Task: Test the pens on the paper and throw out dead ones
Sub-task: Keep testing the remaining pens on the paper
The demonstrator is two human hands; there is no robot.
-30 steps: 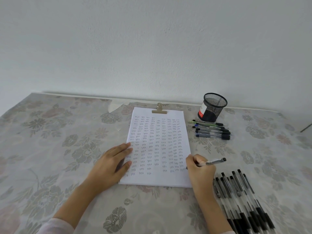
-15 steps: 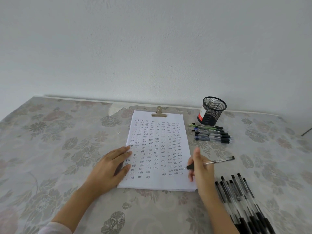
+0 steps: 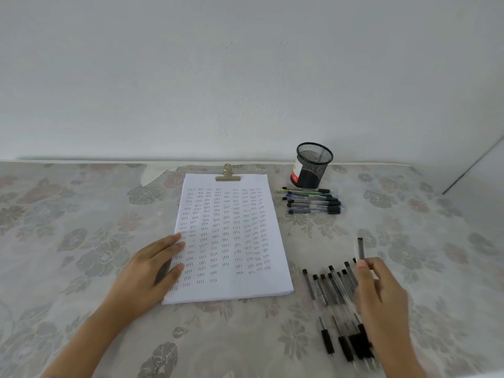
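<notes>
A white paper [image 3: 231, 287] covered in rows of small pen marks lies in the middle of the table, held by a metal clip [image 3: 228, 174] at its top. My left hand [image 3: 147, 274] rests flat on the paper's lower left edge, fingers straight. My right hand [image 3: 381, 293] hovers over a row of black-capped clear pens [image 3: 331, 290] to the right of the paper and pinches one pen [image 3: 360, 248], whose end sticks up above the fingers. The hand hides part of that row.
A black mesh pen cup [image 3: 312, 165] stands at the back right near the wall. Just in front of it lies a small group of pens [image 3: 313, 201] side by side. A floral cloth [image 3: 81, 241] covers the table.
My right hand has left the paper's lower right edge and moved right with the pen, over the row of pens. My left hand has stayed put. The camera has tilted.
</notes>
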